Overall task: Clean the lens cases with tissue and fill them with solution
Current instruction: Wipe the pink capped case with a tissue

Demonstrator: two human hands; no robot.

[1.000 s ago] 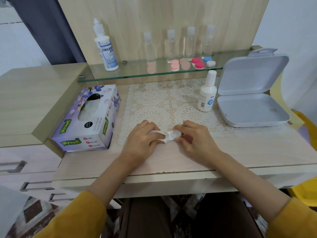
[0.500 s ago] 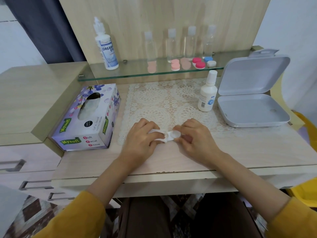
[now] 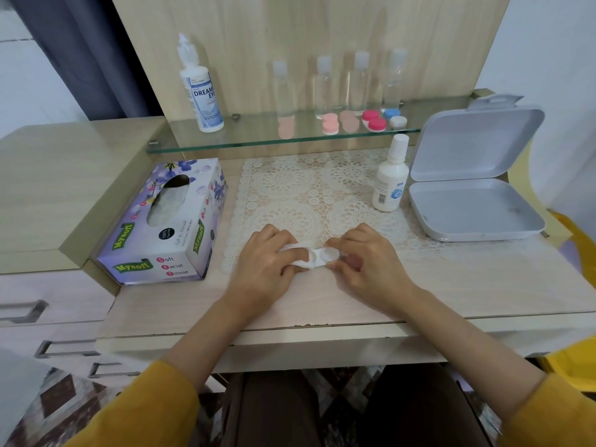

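Note:
A white lens case [image 3: 325, 257] with both wells uncovered lies between my hands at the near edge of the lace mat. My right hand [image 3: 367, 262] pinches its right end. My left hand [image 3: 267, 266] grips a wad of white tissue [image 3: 298, 253] and presses it into the case's left well. A small white solution bottle [image 3: 389, 179] stands capped at the mat's right side. On the glass shelf [image 3: 245, 140] sit a tall solution bottle [image 3: 200, 88] and several coloured lens cases [image 3: 374, 120].
A tissue box [image 3: 167, 227] lies left of the mat. An open grey plastic box [image 3: 474, 195] sits at the right. Several clear small bottles [image 3: 358, 82] stand at the back of the shelf. Drawers are to the lower left.
My hands stay in the same place; the left fingers shift slightly with the tissue against the case.

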